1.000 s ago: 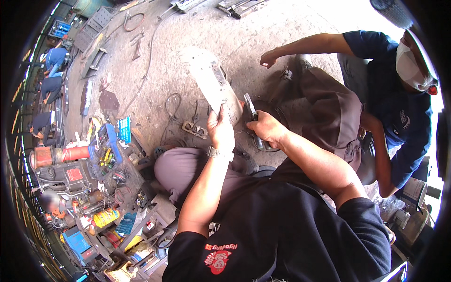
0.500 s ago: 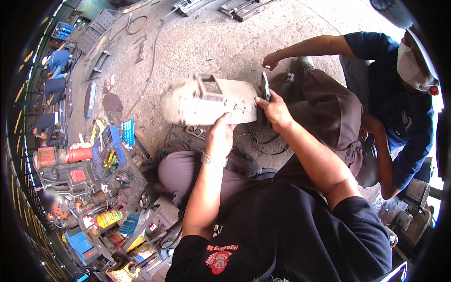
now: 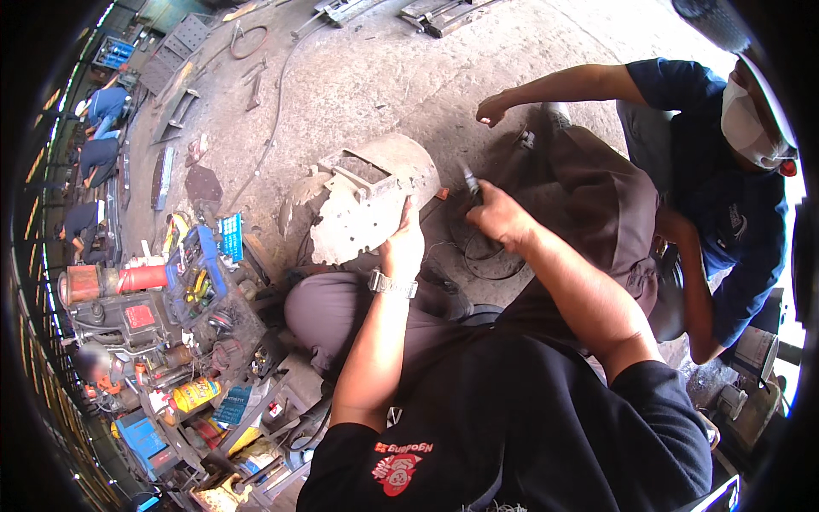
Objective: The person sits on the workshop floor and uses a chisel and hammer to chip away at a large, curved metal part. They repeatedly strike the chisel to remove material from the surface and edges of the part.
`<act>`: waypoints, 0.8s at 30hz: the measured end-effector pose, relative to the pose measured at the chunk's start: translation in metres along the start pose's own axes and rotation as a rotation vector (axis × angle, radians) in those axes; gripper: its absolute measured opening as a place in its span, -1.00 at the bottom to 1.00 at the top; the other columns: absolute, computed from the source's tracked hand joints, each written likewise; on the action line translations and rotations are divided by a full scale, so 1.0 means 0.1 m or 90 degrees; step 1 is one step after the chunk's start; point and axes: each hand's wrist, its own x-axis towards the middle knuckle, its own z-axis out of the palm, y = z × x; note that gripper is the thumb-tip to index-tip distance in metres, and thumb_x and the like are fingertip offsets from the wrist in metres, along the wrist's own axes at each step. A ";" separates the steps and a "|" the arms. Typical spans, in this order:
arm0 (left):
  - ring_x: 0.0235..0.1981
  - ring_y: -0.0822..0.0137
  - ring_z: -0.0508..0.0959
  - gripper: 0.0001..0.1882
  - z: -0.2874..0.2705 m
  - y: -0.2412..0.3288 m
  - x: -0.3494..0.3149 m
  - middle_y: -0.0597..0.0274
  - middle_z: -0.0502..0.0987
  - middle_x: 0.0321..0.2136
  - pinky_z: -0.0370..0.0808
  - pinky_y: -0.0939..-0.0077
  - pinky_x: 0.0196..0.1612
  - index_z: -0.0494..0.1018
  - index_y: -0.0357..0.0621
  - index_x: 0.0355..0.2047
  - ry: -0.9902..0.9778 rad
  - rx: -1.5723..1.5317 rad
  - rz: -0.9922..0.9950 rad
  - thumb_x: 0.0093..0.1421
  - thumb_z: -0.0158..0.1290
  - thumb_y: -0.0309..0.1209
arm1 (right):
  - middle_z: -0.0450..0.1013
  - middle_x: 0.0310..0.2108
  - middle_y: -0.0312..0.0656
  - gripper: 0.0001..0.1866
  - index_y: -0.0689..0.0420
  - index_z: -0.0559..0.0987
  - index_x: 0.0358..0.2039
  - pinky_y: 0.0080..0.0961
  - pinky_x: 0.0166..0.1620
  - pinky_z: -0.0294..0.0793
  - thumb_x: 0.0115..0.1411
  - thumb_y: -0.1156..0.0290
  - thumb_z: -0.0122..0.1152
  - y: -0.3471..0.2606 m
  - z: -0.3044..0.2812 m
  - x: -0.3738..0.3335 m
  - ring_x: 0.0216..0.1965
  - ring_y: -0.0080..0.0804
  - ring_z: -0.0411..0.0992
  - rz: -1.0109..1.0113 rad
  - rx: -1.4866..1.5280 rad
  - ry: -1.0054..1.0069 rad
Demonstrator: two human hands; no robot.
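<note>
Left fingers [image 3: 410, 212] grip a pale welding mask [image 3: 367, 215], right fingers [image 3: 489, 194] a metal-tipped tool [image 3: 470, 180].

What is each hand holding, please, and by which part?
Left hand: a welding mask, by its near edge. Right hand: a grey tool, its gripped part hidden.

Bare forearms [image 3: 375, 363] extended forward, both hands [image 3: 402, 245] gripping, left thumb [image 3: 409, 209] pointing away, right fingers [image 3: 479, 218] curled

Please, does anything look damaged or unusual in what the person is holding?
Yes. The welding mask in the left hand looks worn: its pale surface has dark spots, perhaps holes, and its lower edge looks ragged.
</note>
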 end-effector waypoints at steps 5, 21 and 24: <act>0.03 0.04 0.58 -0.70 -0.03 0.13 0.01 -0.08 0.60 -0.01 0.47 0.13 0.13 0.53 -0.25 0.07 0.001 0.040 0.040 0.36 0.00 -0.51 | 0.53 -0.36 -0.05 -0.21 0.18 0.22 0.41 -0.34 -0.51 0.49 0.09 0.52 0.07 -0.69 0.17 -0.56 -0.52 -0.39 0.48 0.069 0.145 -0.115; 0.14 -0.04 0.51 -0.59 0.02 0.27 0.02 -0.10 0.56 0.09 0.37 0.14 0.24 0.50 -0.30 0.12 0.048 -0.295 -0.178 0.40 0.07 -0.26 | 0.39 0.21 0.26 -0.25 0.25 0.18 0.40 -0.33 0.32 0.29 0.16 0.51 0.08 -0.19 0.50 -0.07 0.30 -0.04 0.34 -0.152 -0.082 -0.025; 0.18 -0.04 0.47 -0.58 -0.04 0.34 0.03 -0.12 0.52 0.13 0.35 0.14 0.26 0.48 -0.30 0.14 0.011 -0.318 -0.232 0.40 0.07 -0.27 | 0.39 0.22 0.20 -0.25 0.23 0.18 0.41 -0.35 0.33 0.27 0.18 0.50 0.09 -0.17 0.47 -0.04 0.31 -0.08 0.33 -0.155 -0.006 -0.073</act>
